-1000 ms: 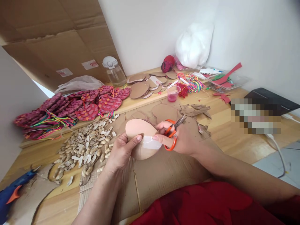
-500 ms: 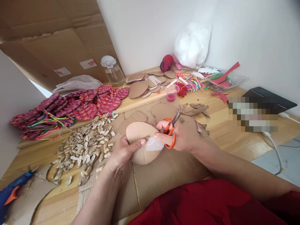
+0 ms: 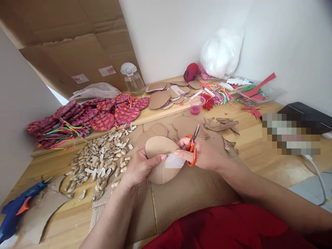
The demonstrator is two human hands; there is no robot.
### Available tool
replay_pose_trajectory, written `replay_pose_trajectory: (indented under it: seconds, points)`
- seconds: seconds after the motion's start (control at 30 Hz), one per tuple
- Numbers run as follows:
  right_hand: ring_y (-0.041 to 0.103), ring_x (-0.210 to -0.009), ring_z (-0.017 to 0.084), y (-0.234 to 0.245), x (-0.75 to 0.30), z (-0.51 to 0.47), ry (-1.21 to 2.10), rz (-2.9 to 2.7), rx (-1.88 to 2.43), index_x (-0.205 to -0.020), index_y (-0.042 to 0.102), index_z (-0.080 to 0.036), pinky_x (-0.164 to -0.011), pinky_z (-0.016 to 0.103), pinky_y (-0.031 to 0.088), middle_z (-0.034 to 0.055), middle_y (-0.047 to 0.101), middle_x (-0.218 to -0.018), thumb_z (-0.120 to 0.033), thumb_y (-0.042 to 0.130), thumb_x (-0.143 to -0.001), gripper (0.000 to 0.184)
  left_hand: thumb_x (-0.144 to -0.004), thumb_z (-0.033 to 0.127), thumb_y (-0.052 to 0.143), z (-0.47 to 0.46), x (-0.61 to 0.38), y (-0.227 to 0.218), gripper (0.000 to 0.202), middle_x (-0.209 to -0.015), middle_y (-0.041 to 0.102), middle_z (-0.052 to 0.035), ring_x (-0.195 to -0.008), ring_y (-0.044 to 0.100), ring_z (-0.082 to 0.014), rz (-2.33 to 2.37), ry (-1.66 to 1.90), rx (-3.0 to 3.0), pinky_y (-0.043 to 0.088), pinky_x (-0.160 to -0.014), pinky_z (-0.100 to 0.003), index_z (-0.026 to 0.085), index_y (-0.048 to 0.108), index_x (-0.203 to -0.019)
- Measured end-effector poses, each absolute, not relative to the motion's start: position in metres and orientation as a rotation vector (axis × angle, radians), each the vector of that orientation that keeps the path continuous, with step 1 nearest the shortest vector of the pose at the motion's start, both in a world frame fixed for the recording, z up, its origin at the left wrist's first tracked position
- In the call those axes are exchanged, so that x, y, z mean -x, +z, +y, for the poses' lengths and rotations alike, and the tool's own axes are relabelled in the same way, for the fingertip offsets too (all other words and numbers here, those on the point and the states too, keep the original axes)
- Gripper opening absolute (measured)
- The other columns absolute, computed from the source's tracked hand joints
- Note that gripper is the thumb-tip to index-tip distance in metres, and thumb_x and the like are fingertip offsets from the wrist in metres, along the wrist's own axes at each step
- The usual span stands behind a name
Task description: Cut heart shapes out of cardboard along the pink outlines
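My left hand [image 3: 141, 166] grips a rounded cardboard cutout [image 3: 160, 145] from its left side, thumb on top and fingers underneath. A whitish patch [image 3: 174, 161] lies across the cutout, close to the left thumb. On the other side, my right hand [image 3: 199, 152] pinches the cutout's right edge between thumb and finger. Orange-handled scissors [image 3: 192, 147] also hang in that right hand, their blades pointing up and away. Beneath both hands lies a large cardboard sheet [image 3: 186, 193], with more cardboard rounds [image 3: 185, 124] just beyond.
Peanut shells [image 3: 103, 159] are heaped at left, near a blue glue gun [image 3: 23, 207]. Red decorated pieces [image 3: 103, 112], a bottle [image 3: 133, 79], cardboard discs [image 3: 159, 99], a small cup [image 3: 196, 105] and coloured cords [image 3: 220, 93] line the back. Cardboard scraps [image 3: 223, 124] lie right.
The view has swung slightly left, so everything sits further right. The scissors have tilted a little more upright in my right hand. Both hands keep their hold on the cutout.
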State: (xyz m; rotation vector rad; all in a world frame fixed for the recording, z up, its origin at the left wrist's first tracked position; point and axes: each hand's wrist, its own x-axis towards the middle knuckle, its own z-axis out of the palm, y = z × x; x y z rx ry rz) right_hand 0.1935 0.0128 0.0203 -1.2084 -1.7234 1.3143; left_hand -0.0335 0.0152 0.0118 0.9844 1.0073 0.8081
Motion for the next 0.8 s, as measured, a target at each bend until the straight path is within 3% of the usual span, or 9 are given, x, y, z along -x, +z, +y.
replay_pose_trajectory:
  seconds: [0.23, 0.37, 0.47, 0.57, 0.8]
  points:
    - [0.042, -0.055, 0.011, 0.016, -0.212, 0.02, 1.447, -1.909, 1.465, -0.074, 0.062, -0.018, -0.05, 0.024, 0.027, -0.0048, 0.052, -0.062, -0.049, 0.08, -0.074, 0.036, -0.062, 0.031, 0.091, 0.021, 0.042, 0.014, 0.045, -0.092, 0.08, -0.0115, -0.081, 0.074, -0.0253, 1.076, 0.835, -0.957, 0.056, -0.074, -0.032, 0.013, 0.078, -0.1]
    - [0.048, -0.06, 0.011, 0.024, -0.212, 0.021, 1.643, -1.774, 1.356, -0.08, 0.062, -0.016, -0.055, 0.024, 0.035, -0.0021, 0.059, -0.07, -0.049, 0.081, -0.073, 0.038, -0.064, 0.031, 0.09, 0.022, 0.047, 0.017, 0.042, -0.095, 0.08, -0.0116, -0.082, 0.074, -0.0245, 1.064, 0.857, -0.959, 0.056, -0.076, -0.032, 0.013, 0.078, -0.1]
    - [0.054, -0.064, 0.013, 0.026, -0.209, 0.021, 1.586, -1.666, 1.347, -0.081, 0.06, -0.017, -0.061, 0.025, 0.04, 0.0003, 0.064, -0.071, -0.051, 0.076, -0.078, 0.038, -0.066, 0.03, 0.089, 0.022, 0.049, 0.019, 0.038, -0.098, 0.08, -0.0111, -0.08, 0.073, -0.0221, 1.045, 0.864, -0.982, 0.056, -0.075, -0.031, 0.014, 0.078, -0.1]
    - [0.055, -0.061, 0.013, 0.025, -0.206, 0.02, 1.447, -1.707, 1.438, -0.081, 0.057, -0.018, -0.056, 0.024, 0.039, 0.0008, 0.066, -0.07, -0.051, 0.073, -0.081, 0.036, -0.066, 0.029, 0.089, 0.023, 0.051, 0.021, 0.037, -0.095, 0.08, -0.0108, -0.078, 0.073, -0.0226, 1.046, 0.86, -0.981, 0.057, -0.073, -0.031, 0.014, 0.078, -0.097]
    - [0.049, -0.057, 0.01, 0.03, -0.202, 0.015, 1.775, -1.652, 1.22, -0.087, 0.047, -0.02, -0.052, 0.022, 0.036, -0.0011, 0.062, -0.072, -0.052, 0.075, -0.08, 0.044, -0.061, 0.027, 0.091, 0.021, 0.05, 0.027, 0.042, -0.089, 0.079, -0.01, -0.074, 0.073, -0.0231, 1.075, 0.861, -0.969, 0.057, -0.069, -0.031, 0.014, 0.078, -0.099]
